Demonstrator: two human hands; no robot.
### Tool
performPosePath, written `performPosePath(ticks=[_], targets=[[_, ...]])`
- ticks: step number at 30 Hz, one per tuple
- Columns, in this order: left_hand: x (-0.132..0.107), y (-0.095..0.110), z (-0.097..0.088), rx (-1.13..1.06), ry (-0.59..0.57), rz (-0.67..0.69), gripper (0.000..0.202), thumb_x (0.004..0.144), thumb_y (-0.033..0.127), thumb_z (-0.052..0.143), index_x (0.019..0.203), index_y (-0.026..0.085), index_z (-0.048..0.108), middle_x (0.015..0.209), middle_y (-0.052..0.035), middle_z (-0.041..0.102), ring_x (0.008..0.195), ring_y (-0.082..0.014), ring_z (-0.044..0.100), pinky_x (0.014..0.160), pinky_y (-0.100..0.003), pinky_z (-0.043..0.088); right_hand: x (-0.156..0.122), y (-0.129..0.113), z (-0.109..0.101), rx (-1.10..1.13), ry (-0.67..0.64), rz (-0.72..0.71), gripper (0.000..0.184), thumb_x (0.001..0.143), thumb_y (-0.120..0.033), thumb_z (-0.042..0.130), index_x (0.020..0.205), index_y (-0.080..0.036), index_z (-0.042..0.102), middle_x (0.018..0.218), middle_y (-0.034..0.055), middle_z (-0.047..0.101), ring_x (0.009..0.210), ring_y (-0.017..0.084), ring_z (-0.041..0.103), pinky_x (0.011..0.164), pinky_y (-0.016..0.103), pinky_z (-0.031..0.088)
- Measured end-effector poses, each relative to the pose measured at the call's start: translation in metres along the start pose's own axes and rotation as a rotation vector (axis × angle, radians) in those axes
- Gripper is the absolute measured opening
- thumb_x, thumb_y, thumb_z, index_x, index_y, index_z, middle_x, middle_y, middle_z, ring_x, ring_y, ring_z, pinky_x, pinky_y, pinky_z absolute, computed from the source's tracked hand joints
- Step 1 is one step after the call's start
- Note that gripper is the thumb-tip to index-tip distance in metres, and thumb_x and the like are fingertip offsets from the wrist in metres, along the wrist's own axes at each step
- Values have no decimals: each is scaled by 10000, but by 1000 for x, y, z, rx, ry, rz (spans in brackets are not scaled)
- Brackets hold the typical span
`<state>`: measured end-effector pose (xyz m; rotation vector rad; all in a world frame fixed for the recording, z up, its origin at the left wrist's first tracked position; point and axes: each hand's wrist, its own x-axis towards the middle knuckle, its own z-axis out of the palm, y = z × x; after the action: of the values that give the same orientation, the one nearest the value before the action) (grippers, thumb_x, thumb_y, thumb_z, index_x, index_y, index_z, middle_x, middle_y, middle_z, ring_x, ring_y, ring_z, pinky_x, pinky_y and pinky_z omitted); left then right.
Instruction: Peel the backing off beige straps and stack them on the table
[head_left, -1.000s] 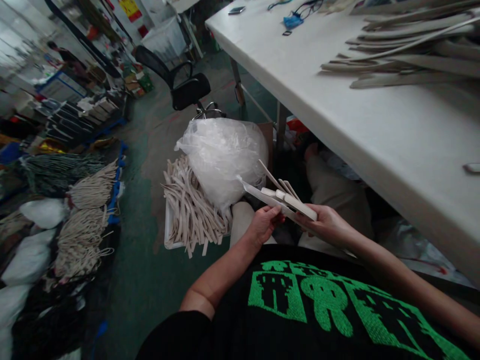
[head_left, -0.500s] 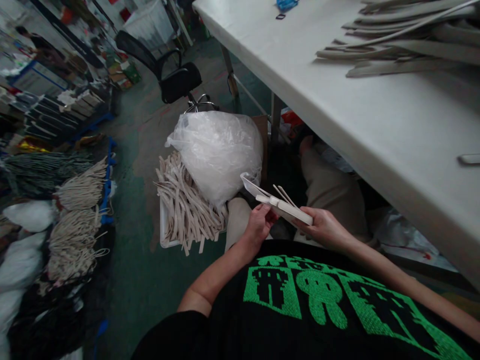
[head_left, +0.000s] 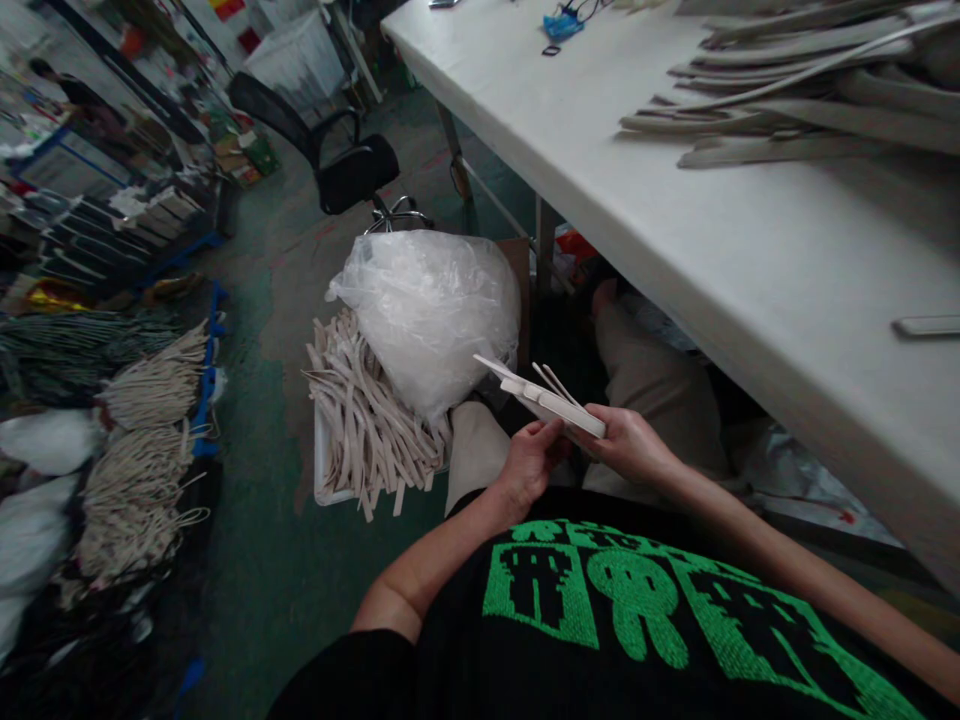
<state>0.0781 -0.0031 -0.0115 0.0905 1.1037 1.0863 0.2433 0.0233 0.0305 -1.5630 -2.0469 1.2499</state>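
A beige strap (head_left: 551, 403), folded into a thick flat length with a band across it, is held over my lap. My right hand (head_left: 628, 443) closes around its near end. Just below the strap, my left hand (head_left: 531, 462) has its fingers pinched together at the lower edge; the fingertips are partly hidden. Thin loose ends stick up from the strap, and a narrow pale tip points toward the big clear plastic bag (head_left: 439, 310). Left of my knee, many similar beige strips (head_left: 375, 420) lie heaped in a white bin (head_left: 322, 465).
To my right runs a pale table (head_left: 720, 250) with a pile of beige straps (head_left: 810, 100) and a blue item (head_left: 562, 25). A black office chair (head_left: 352, 170) stands ahead. Strap bundles (head_left: 139, 490) lie at the left, and a person (head_left: 79, 95) is far off.
My left hand has shifted right along the strap, closer to my right hand. The strap has moved slightly left and its pale tip lies flatter. The view has shifted a little.
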Motion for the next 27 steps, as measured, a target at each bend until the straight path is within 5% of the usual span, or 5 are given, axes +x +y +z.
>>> performPosePath(ticks=[8,12,19,23,27], targets=[[4,4,-2,40,68,68,113,650,170,746,669,167,634,660,4,624,614,-121,563,625,-245,447,-12,4,-5,-103,-128,39,25,740,-245,581,719,-234,575,610,-7,631,569,182,585,522,248,313],[0,-2,2,117,-23,32,152,625,229,788,702,145,689,635,-2,618,580,-108,530,605,-232,441,-3,1,-4,-75,-66,36,188,823,-368,542,695,-229,543,611,7,626,573,184,575,518,254,318],[11,7,-8,58,46,130,174,591,218,796,696,160,670,690,-5,669,624,-116,572,612,-217,464,-19,14,-8,-78,-151,59,60,735,-282,576,738,-228,601,655,4,648,601,189,592,528,253,331],[5,-11,-2,164,-51,47,134,632,223,790,653,162,673,639,-7,641,580,-111,538,599,-229,457,-12,10,-3,4,-77,40,238,830,-419,516,727,-218,591,620,19,625,573,186,563,507,257,334],[2,2,-1,118,11,77,110,693,185,764,653,172,663,643,-10,641,615,-126,555,606,-239,453,-19,12,-10,25,-152,50,241,799,-433,531,716,-217,600,601,11,610,560,185,554,505,258,330]])
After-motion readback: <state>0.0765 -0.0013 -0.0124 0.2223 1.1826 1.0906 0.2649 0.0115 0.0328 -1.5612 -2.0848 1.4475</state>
